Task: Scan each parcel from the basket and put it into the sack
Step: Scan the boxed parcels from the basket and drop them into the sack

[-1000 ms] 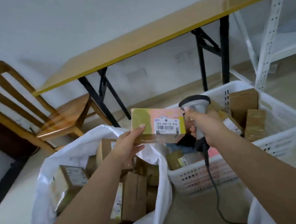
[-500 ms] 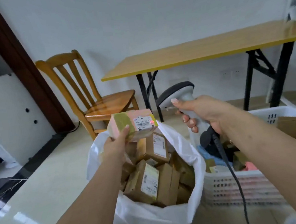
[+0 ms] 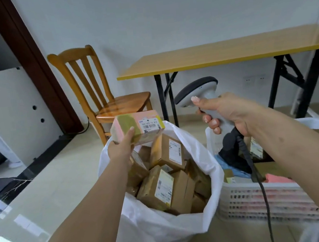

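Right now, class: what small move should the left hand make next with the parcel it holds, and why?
Probably lower and release it. The left hand holds the pink-and-green parcel above the open white sack, while the right hand holds the scanner to one side.

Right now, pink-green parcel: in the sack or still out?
Out. The left hand holds the pink-green parcel above the sack rim, over the brown parcels inside.

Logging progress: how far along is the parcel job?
Done: many boxes already fill the sack. In hand: the left hand holds a pink parcel over it; the right hand grips the scanner. Left: parcels remain in the basket.
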The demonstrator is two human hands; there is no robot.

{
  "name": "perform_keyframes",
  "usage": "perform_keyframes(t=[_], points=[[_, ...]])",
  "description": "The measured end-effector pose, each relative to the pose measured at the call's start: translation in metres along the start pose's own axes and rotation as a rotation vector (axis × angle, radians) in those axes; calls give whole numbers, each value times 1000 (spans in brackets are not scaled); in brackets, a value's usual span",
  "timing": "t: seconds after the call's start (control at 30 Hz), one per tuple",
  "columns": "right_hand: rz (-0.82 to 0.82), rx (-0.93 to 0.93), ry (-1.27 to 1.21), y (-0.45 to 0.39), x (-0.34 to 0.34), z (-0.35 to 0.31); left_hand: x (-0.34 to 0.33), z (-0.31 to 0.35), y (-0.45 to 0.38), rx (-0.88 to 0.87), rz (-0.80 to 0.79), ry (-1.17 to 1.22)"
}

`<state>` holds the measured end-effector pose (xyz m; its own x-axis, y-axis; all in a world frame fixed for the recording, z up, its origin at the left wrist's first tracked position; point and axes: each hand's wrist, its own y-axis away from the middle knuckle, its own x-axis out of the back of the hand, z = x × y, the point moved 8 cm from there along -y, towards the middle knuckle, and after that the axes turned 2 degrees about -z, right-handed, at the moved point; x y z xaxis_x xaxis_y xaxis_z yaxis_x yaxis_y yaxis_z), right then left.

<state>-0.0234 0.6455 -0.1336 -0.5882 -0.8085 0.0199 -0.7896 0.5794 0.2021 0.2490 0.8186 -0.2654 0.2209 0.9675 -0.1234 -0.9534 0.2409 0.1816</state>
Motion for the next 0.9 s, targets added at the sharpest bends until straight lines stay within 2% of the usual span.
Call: perform_keyframes(t=[0.13,0.27,0.37,0.43,0.5,0.67,0.77,0.9], points=[[2,-37,-44,-5,3,13,4,-9,1,61,133,6],[20,-82,-72,-14,11,33,-1,-13,-4,29,204,-134],[30,-100,-92,-20,15,47,-16,-16,-15,54,201,-505],[26,-107,-103,-24,18,55,-29,-22,-21,110,122,-786],[29,-124,-112,-29,22,64,-41,-26,-19,64,63,-874],[41,-202,-127,-47,30,95,-67,-14,-3,-201,145,-788],[84,-235,-110,-67,50,118,-107,-19,4,-385,58,-654],[124,-306,-109,-102,82,148,-179,-41,11,-489,-118,-670]])
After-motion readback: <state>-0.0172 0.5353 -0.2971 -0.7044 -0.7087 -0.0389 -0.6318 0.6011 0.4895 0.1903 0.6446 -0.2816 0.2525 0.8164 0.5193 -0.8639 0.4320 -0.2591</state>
